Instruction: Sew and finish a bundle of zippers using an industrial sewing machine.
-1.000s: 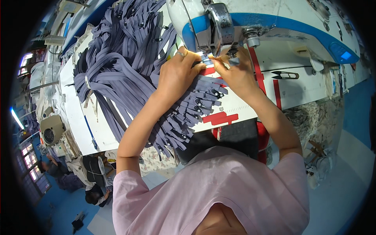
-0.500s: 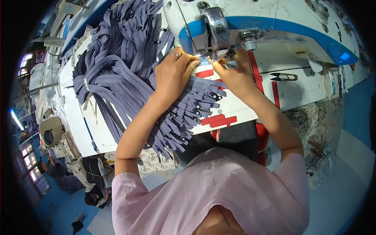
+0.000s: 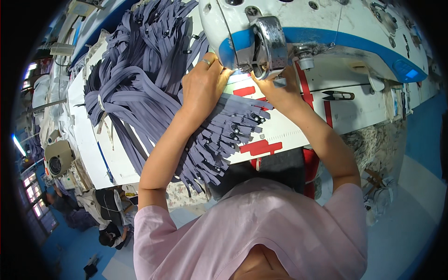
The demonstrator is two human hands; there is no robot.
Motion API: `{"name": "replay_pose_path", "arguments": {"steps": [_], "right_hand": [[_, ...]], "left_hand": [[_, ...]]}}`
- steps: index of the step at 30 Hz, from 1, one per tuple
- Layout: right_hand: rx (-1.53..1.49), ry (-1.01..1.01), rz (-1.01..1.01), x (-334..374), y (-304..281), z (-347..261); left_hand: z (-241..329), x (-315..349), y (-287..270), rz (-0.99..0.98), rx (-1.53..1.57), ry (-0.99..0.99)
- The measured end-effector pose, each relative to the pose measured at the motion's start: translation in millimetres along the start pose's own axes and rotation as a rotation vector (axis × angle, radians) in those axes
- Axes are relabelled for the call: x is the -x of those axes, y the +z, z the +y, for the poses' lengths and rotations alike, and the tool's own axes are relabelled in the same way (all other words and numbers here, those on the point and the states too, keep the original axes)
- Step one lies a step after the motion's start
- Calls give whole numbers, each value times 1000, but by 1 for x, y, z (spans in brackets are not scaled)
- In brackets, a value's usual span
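Note:
Both my hands are up at the needle area of a white and blue sewing machine (image 3: 298, 35). My left hand (image 3: 201, 86), with a ring on one finger, is closed in a pinch at the left of the needle. My right hand (image 3: 278, 91) is closed at the right of it, its fingertips partly hidden behind the machine's metal head part. Between them a small light-blue fabric piece (image 3: 239, 73) shows, mostly hidden by the machine and fingers. A large bundle of grey-blue zippers (image 3: 154, 100) lies left of and under my left forearm, their ends with dark sliders fanned out toward me.
Thread snips (image 3: 338, 95) lie on the white table (image 3: 284, 135) to the right. Red tape strips (image 3: 260, 147) mark the tabletop. A blue pen-like stick (image 3: 103, 161) lies at the left. Farther left are another machine (image 3: 59, 158) and people at work.
The view has shifted slightly, so the machine head appears a little lower and to the right. My hands stay at the needle, with the light-blue piece now less visible.

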State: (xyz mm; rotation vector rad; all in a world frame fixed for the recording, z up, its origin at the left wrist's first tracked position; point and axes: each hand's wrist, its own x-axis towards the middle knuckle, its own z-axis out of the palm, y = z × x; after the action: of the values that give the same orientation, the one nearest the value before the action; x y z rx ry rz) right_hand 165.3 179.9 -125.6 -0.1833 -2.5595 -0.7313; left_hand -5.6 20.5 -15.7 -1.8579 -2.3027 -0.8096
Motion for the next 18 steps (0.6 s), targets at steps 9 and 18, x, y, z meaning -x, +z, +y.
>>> {"name": "replay_pose_path", "arguments": {"steps": [9,18], "right_hand": [[-644,432,51,-44,-67,11],[-1027,608,18,-50,-70,10]], "left_hand": [[-6,1,5,45,1,24],[-6,-1,3,45,16,1]]}}
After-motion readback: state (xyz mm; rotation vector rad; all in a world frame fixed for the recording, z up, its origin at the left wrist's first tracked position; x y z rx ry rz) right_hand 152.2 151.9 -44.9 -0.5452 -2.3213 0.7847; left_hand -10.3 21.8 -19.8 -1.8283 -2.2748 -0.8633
